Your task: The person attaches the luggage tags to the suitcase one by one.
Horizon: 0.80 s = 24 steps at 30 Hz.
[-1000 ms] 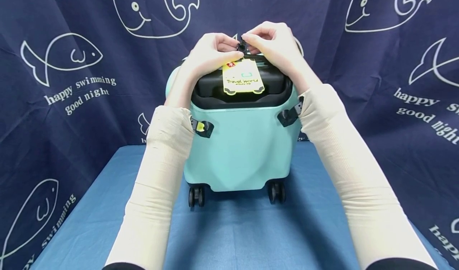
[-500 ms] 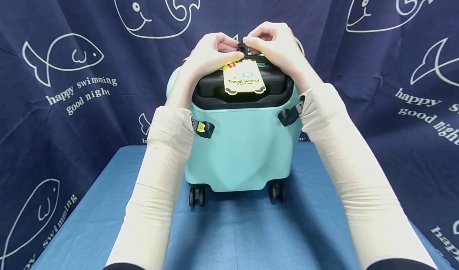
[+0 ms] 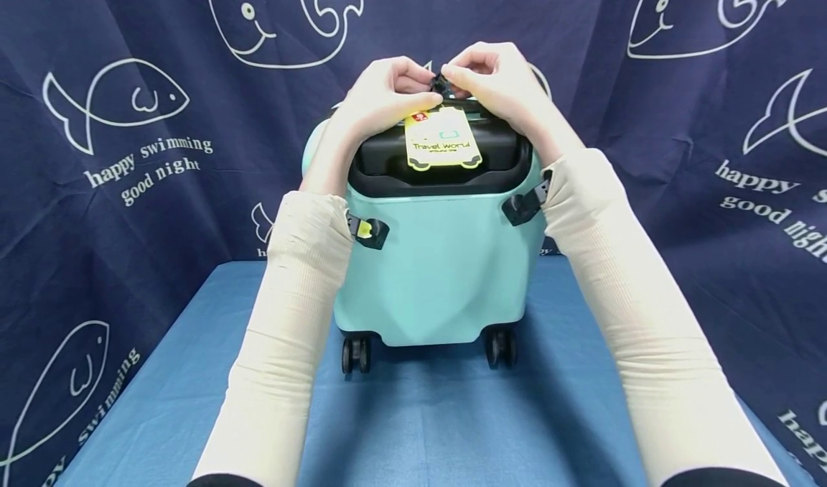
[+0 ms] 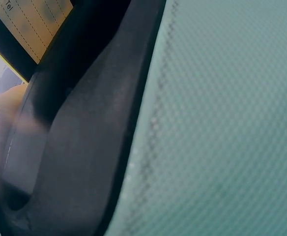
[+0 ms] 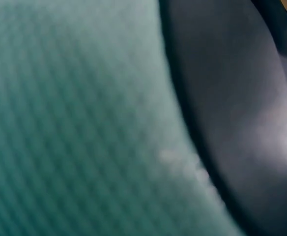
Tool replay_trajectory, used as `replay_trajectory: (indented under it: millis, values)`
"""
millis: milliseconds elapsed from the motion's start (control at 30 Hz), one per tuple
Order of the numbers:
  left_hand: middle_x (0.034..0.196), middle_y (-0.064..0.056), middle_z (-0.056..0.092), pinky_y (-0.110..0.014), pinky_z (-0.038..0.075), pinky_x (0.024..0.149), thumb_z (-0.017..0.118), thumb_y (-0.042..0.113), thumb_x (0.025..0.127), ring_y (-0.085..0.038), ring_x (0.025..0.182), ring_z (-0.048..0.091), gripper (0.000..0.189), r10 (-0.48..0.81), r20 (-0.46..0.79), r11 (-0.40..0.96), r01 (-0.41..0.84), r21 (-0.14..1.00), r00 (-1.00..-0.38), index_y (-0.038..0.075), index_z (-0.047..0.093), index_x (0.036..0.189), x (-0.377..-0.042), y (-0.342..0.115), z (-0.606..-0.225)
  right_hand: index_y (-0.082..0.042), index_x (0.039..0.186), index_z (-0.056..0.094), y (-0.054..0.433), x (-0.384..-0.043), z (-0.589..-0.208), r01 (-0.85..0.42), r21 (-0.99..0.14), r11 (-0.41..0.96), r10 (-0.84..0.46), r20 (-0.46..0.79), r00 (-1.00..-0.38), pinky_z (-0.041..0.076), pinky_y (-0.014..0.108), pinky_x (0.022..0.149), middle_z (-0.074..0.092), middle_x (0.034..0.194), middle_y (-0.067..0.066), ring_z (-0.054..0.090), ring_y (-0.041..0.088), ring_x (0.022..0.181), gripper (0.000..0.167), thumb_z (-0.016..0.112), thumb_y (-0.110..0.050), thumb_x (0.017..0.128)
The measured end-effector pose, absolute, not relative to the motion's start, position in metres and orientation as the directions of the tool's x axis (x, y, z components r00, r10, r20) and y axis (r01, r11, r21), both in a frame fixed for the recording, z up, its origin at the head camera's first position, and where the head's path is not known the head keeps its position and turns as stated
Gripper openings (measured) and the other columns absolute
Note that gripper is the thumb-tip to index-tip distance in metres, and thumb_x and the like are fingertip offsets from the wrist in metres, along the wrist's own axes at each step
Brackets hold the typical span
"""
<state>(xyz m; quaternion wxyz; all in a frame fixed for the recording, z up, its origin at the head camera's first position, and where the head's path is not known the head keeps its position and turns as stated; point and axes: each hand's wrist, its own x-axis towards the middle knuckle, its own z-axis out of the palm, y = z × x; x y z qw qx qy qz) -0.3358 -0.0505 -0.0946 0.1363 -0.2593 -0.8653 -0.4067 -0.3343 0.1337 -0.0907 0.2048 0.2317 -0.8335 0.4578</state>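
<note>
A mint-green suitcase with a black top panel stands upright on its wheels. My left hand pinches a small black strap above the suitcase's top, thumb below and fingers behind. From the other side my right hand pinches the same strap between thumb and fingertips. Below them hangs a yellow luggage tag lettered "Travel World". In the left wrist view the lined side of the tag, marked "Tel", shows beside the black panel. The strap's exact fastening is too small to tell.
Black clips sit on both sides of the suitcase front, near my sleeves. Black double wheels rest on the blue cloth-covered table. A navy curtain with whale and fish drawings hangs behind and at the sides.
Both hands stay at the strap, with only slight movement of the right fingertips and of the strap. The whole view has drifted a little to the right.
</note>
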Motion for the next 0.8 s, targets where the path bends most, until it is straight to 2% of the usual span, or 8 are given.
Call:
replay_trajectory:
  millis: [167,367,433,567,633,800]
  values:
    - [0.115,-0.005,0.068,-0.014,0.041,0.089,0.068,0.027,0.085,-0.007,0.104,0.062,0.04,0.337,0.449,0.535,0.561,0.632,-0.827,0.008,0.059,0.119,-0.3348,-0.051,-0.0941,-0.014,0.092,0.067,0.1345,-0.334,-0.0887,-0.54,-0.605,0.586,-0.205,0.534,-0.82,0.037,0.019,0.071,0.059,0.077,-0.006,0.053,0.008,0.075,0.018,0.06,-0.032,0.09]
    - [0.115,-0.007,0.067,-0.015,0.041,0.088,0.067,0.024,0.085,-0.009,0.103,0.062,0.039,0.349,0.458,0.511,0.576,0.639,-0.818,0.008,0.059,0.12,-0.3347,-0.0508,-0.0947,-0.015,0.083,0.06,0.1333,-0.3346,-0.0891,-0.534,-0.624,0.571,-0.215,0.514,-0.83,0.035,0.021,0.07,0.055,0.073,-0.006,0.049,0.009,0.073,0.017,0.059,-0.03,0.091]
    - [0.114,-0.008,0.067,-0.015,0.041,0.087,0.067,0.023,0.085,-0.009,0.103,0.062,0.039,0.353,0.462,0.499,0.581,0.643,-0.814,0.008,0.058,0.12,-0.3348,-0.0508,-0.095,-0.014,0.088,0.06,0.1329,-0.3338,-0.0889,-0.517,-0.641,0.567,-0.215,0.49,-0.845,0.035,0.02,0.071,0.055,0.075,-0.007,0.049,0.009,0.075,0.017,0.059,-0.031,0.091]
    - [0.114,-0.008,0.068,-0.016,0.041,0.086,0.068,0.022,0.085,-0.01,0.102,0.062,0.039,0.359,0.467,0.479,0.589,0.651,-0.808,0.009,0.058,0.121,-0.335,-0.0512,-0.0955,-0.012,0.106,0.064,0.1334,-0.3314,-0.0878,-0.485,-0.646,0.59,-0.226,0.444,-0.867,0.036,0.02,0.076,0.057,0.083,-0.009,0.05,0.009,0.082,0.029,0.057,-0.036,0.092]
    - [0.113,-0.008,0.068,-0.016,0.041,0.086,0.068,0.021,0.085,-0.01,0.102,0.063,0.039,0.362,0.469,0.469,0.592,0.656,-0.806,0.009,0.058,0.12,-0.3351,-0.0516,-0.0958,-0.013,0.108,0.064,0.1336,-0.3307,-0.0873,-0.483,-0.648,0.589,-0.235,0.434,-0.869,0.035,0.02,0.078,0.058,0.085,-0.009,0.05,0.01,0.085,0.03,0.057,-0.037,0.092]
    - [0.113,-0.009,0.068,-0.017,0.042,0.086,0.068,0.02,0.085,-0.011,0.101,0.063,0.038,0.368,0.473,0.447,0.598,0.665,-0.801,0.009,0.058,0.119,-0.3353,-0.0521,-0.0961,-0.018,0.091,0.062,0.1343,-0.3303,-0.0871,-0.5,-0.679,0.538,-0.242,0.443,-0.863,0.036,0.02,0.077,0.061,0.085,-0.007,0.052,0.009,0.083,0.013,0.06,-0.031,0.091]
